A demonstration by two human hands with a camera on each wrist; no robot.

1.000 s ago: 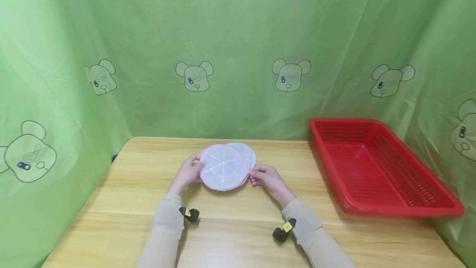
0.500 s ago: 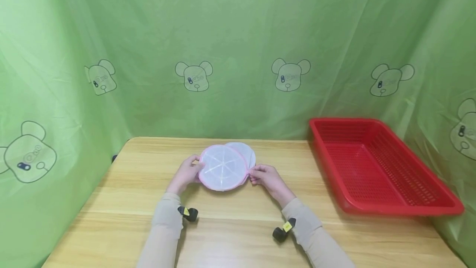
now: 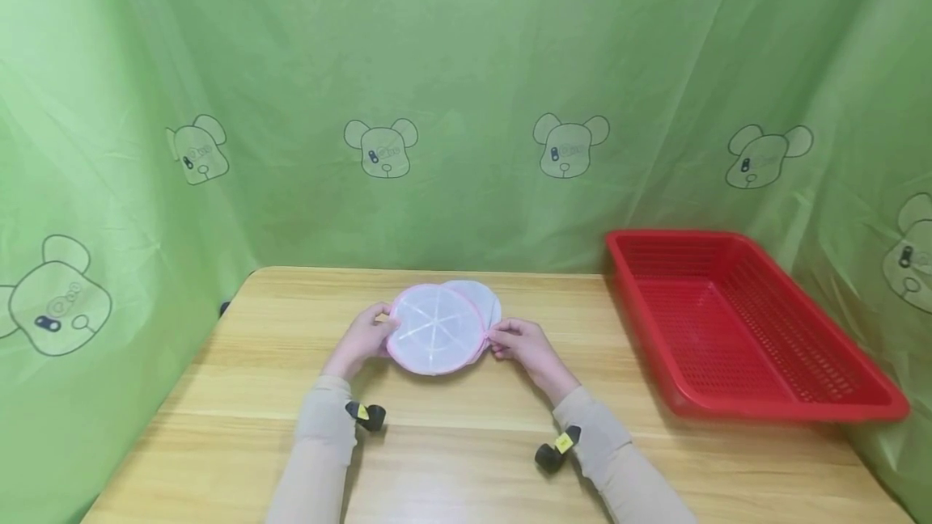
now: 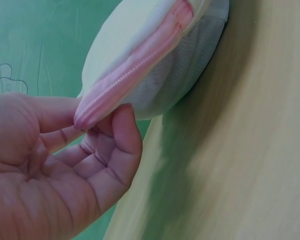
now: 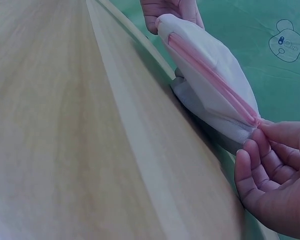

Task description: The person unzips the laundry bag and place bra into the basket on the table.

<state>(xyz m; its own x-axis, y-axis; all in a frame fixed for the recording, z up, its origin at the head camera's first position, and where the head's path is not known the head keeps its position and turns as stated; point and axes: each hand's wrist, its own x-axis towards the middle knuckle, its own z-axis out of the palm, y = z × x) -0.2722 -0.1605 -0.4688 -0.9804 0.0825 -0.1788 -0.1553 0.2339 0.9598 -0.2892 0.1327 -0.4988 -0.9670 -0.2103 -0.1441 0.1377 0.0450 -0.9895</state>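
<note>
A round white mesh laundry bag [image 3: 429, 334] with pink edging is held over the middle back of the table. Pale lines cross its face like spokes. Behind it shows a second round greyish-white mesh part [image 3: 486, 303], lower and resting close to the tabletop. My left hand [image 3: 362, 340] pinches the bag's left edge between thumb and fingers, at one end of the pink zipper [image 4: 122, 82]. At the other end, my right hand [image 3: 530, 352] pinches the zipper's tip. In the right wrist view the zipper runs closed-looking along the side between both hands.
To the right stands a large red plastic basket [image 3: 680, 395] with slotted walls, at the wooden table's [image 3: 451, 467] right side. A green curtain [image 3: 473, 209] printed with bear heads surrounds the table at the back and sides. Both sleeves carry small black wrist cameras.
My left hand has shifted slightly left, and the front of the laundry bag has moved a little left and down with it. The right hand stays almost in place.
</note>
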